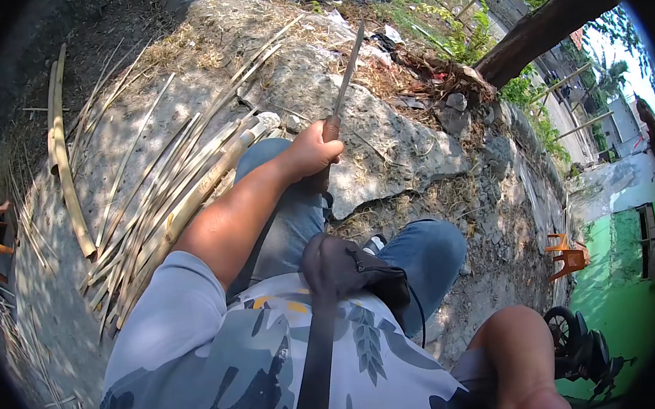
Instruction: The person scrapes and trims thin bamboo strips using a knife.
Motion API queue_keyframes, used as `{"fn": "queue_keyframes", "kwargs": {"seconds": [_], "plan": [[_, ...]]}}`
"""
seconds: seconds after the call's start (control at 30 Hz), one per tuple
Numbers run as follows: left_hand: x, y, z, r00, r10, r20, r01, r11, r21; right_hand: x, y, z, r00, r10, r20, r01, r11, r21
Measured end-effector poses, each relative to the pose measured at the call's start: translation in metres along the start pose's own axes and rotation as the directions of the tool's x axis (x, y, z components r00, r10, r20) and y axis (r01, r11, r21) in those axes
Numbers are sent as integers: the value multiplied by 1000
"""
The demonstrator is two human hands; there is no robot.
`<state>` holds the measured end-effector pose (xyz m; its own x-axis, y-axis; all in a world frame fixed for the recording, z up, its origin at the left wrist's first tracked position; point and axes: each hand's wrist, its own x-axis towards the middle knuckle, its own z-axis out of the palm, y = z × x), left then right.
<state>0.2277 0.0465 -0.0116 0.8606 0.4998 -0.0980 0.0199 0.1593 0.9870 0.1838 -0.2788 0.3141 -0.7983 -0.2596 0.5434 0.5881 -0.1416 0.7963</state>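
Left hand (311,155) grasping slim metal knife (350,70), upper centre; right hand (540,405), lower right, grip we cannot tell; smooth bamboo (191,202), left.

The knife (343,85) pairs a dull grey blade with a brown handle (331,127), while the strips (131,273) run from pale tan to straw yellow and the pole (208,181) is yellowish tan. The shirt (232,363) is whitish with slate and grey blotches, leaf shapes and touches of yellow-orange, its sleeve (160,311) plain pale blue-grey, against faded blue jeans (433,254) and a black bag (382,280). Sunlight dapples the grey slab (407,146); beyond show an orange chair (571,261), a black motorbike (586,344), a green-and-whitish wall (612,260) and a dark brown trunk (547,31).
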Motion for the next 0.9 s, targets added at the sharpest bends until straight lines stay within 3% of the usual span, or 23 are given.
{"fn": "queue_keyframes", "kwargs": {"seconds": [0.2, 0.27, 0.33, 0.37, 0.4, 0.47, 0.57, 0.67, 0.73, 0.8, 0.83, 0.9], "plan": [[4, -8, -1, 998, 53, 34, -52, 998, -28, -4, -4, -4, 998, 43, 40, -40, 997, -73], [9, -17, 0, 999, 46, 23, -46, 999, -17, -11, -7, -2, 996, 77, 35, -77, 997, 8], [6, -12, -1, 1000, 26, -11, -25, 999, 41, -9, -18, -7, 949, 236, 211, -282, 932, 227], [7, -12, 0, 1000, 9, -6, -9, 998, 61, -12, -17, -3, 981, 145, 132, -134, 987, -93], [10, -11, -1, 1000, -5, -5, 5, 996, 84, -17, -11, 2, 996, 36, 87, 4, 910, -415], [3, 0, 1, 999, -22, -38, 28, 989, 145, -25, -7, 0, 997, -23, 76, 63, 801, -595], [2, -1, 0, 1000, -10, -25, 13, 990, 139, -22, -14, -31, 990, 97, 104, -69, 967, -246], [0, 0, 1, 1000, -17, -8, 17, 992, 121, -27, -2, -57, 954, 201, 224, -227, 969, 98], [0, 3, -1, 997, -20, 69, 13, 995, 101, -21, 26, -82, 872, 278, 403, -382, 901, 206], [-3, 7, 0, 999, -40, 37, 35, 992, 117, -20, 77, -93, 755, 561, 339, -655, 658, 371], [0, 4, 0, 999, -51, 15, 49, 994, 100, -19, 90, -55, 678, 651, 341, -734, 570, 369], [1, -2, -1, 998, -50, 22, 49, 997, 64, -26, 112, -14, 589, 590, 552, -808, 425, 408]]}}
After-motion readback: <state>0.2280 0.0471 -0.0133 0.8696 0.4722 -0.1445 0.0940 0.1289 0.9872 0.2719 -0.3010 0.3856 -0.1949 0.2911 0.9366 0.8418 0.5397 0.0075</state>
